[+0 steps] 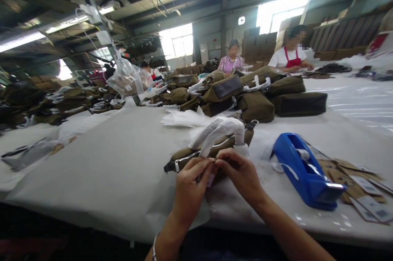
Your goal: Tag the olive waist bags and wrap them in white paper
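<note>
An olive-green handbag (225,146) with a silver zip lies on the table in front of me. White paper wraps its handles (219,130). At the near side of the bag, my left hand (192,181) and my right hand (238,173) meet with fingertips pinched together. What they pinch is too small to make out. A small pale tag (210,180) shows just under the left fingers. My hands cover part of the bag's near side.
A blue tape dispenser (302,171) stands to the right, beside brown and white tags (365,189). Behind the bag lie white paper sheets (184,117) and a heap of olive bags (256,105). Two people (231,58) work across the table. A plastic bag (127,76) hangs from a post at left.
</note>
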`<state>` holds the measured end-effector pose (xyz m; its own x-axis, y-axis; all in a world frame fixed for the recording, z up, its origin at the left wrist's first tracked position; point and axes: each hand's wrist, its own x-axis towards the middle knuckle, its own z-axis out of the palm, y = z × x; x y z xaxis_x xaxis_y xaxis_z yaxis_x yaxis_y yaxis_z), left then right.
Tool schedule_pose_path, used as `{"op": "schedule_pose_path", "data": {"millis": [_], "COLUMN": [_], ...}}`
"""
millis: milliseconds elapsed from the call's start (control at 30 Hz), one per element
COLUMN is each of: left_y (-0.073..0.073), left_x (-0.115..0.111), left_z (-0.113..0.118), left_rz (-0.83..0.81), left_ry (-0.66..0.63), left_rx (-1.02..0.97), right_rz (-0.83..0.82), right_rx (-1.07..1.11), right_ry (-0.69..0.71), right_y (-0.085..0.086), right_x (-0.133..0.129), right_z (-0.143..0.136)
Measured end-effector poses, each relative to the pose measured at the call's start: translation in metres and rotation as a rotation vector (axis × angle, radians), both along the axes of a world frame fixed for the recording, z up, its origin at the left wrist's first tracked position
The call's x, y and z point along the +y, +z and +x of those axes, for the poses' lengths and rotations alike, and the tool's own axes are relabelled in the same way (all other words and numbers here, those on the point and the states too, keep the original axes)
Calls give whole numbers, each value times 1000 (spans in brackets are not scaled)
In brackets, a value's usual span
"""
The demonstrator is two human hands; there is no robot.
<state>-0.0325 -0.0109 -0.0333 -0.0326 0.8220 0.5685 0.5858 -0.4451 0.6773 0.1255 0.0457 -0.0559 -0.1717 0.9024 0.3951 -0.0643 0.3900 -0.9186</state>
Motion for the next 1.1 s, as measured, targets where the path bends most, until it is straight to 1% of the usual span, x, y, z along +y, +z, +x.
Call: {"op": "schedule_pose_path", "data": {"millis": [67,100,133,200,333,467,633,800,1100], "left_y": [-2,-2,-2,-1,1,-1,-3,-3,-5], "left_x": [1,1,1,1,0,1,3,2,2], "left_z": [0,0,0,0,2,3,4,4,4], "left_rz": [13,19,24,22,2,24,39,60,67], "left_ry": [17,26,34,42,36,64,92,119,143], "left_rx": [18,22,21,4,-34,-34,-22,-7,-25], "right_rz": [145,190,201,121,-146,-269,-315,-348,-367], "right_rx": [-58,-70,-67,-18,163,224,220,250,346], "right_ry": [-62,-78,-82,-64,38,118,145,193,183], "right_y": [1,1,1,-1,-4,-3,-3,-10,-15], "right_x": [-3,-4,-5,-5,0,3,0,-3,-9], "right_z": [0,0,0,0,-4,-7,-8,-6,-13]}}
